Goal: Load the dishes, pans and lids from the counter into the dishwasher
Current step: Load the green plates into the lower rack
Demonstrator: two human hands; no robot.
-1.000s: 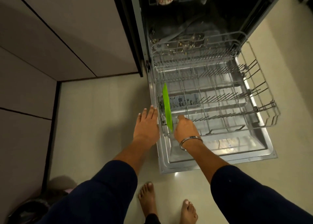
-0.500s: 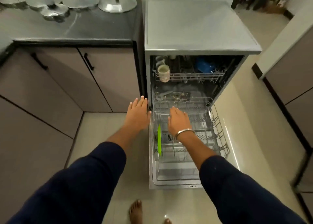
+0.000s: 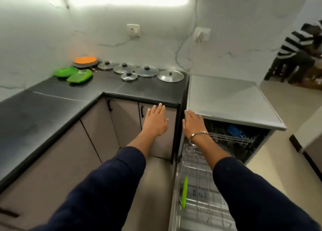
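head: green plate point(image 3: 184, 193) in rack point(image 3: 200, 162)

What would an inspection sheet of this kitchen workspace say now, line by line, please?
Surface: black counter, L-shaped, along the wall.
Job's things: five steel lids in a group at the back of the counter; orange plate on top of a plate stack; two green plates beside it; one green plate upright in the lower rack of the open dishwasher.
Clutter: nothing seen.
Grippers: left hand and right hand both empty, fingers straight, raised toward the counter.
Cables: one thin cable hanging from a wall socket.
Surroundings: a seated person in a striped top, far right.
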